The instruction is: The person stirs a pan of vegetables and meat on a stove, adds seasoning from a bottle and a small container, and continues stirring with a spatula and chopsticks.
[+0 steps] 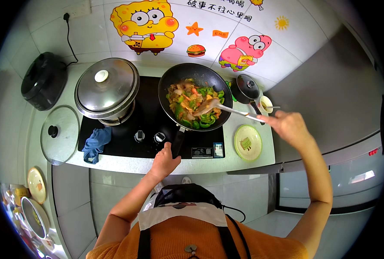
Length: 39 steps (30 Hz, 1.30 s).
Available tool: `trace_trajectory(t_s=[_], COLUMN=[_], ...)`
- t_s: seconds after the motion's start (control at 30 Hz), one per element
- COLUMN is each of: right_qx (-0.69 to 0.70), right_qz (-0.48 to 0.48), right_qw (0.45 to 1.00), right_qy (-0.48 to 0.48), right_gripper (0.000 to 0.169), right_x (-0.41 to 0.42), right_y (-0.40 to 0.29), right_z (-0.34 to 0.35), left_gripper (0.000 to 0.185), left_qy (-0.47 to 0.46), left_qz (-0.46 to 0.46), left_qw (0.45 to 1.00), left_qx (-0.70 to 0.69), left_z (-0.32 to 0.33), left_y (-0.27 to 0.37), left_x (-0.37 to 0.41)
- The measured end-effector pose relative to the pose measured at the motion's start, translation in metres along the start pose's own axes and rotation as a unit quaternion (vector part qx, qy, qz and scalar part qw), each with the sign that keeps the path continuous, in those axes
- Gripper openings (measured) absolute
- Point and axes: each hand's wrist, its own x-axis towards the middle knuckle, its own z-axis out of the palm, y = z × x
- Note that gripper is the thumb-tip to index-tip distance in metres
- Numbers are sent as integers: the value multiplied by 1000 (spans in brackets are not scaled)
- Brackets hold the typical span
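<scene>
A black wok [211,74] with a long handle sits on the right burner of the black glass cooktop [120,145]. In it lies a stir-fry [185,102] of green pepper pieces, onion-like chunks and orange-red bits. My left hand [166,162] grips the wok's handle [178,142] near its end. The handle of a metal spatula [240,112] is in my right hand [289,126], to the right of the wok. The spatula's blade rests among the food, partly coated with sauce.
A lidded steel pot [111,94] stands on the left burner. Beside it are a glass lid [60,145], a blue cloth [98,140] and a dark rice cooker [44,81]. At right stand a small lidded saucepan [243,89], a white cup [264,102] with a utensil, and a green-rimmed plate [255,150].
</scene>
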Motion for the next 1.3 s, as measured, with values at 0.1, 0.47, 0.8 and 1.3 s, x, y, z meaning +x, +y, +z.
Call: trace_trajectory(t_s=[0.1,0.47,0.8,1.3], right_qx=[127,185,228,163], right_qz=[25,13,115,102], right_qw=[989,962,947,964], right_qy=[-72,-201,-194,-185], right_gripper=[46,48,40,39], right_x=[12,39,49,61], right_y=[14,-44,-62,-88], right_z=[-31,3,30,49], left_gripper=[52,60,57,59], left_qy=[-52,-107,-103,-85], left_qz=[-55,-120,-114,-103], left_qw=[995,971,974,980], left_qx=[-63,-177,-165,-150], left_z=[-10,-17,-18,-16], left_y=[4,16,13,13], left_x=[2,4,5,3])
